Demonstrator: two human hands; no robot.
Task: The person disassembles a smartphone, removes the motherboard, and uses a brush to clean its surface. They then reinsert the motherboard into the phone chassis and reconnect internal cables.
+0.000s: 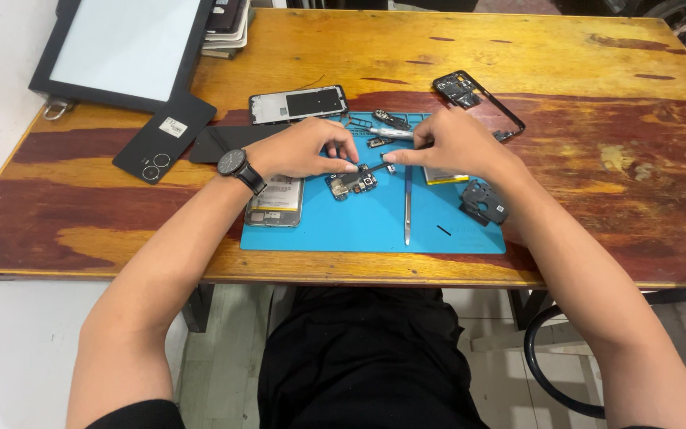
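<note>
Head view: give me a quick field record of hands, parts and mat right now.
left hand: wears a wristwatch, fingertips on small circuit board
right hand: holds a silver screwdriver, tip hidden
mat: blue, on wooden table
tweezers: lying on mat
opened phone body: mat's left edge
black back cover: left of mat

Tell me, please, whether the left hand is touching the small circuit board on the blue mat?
Touching. The head view shows the left hand with its fingertips pressed on the top edge of the small circuit board lying on the blue mat.
</note>
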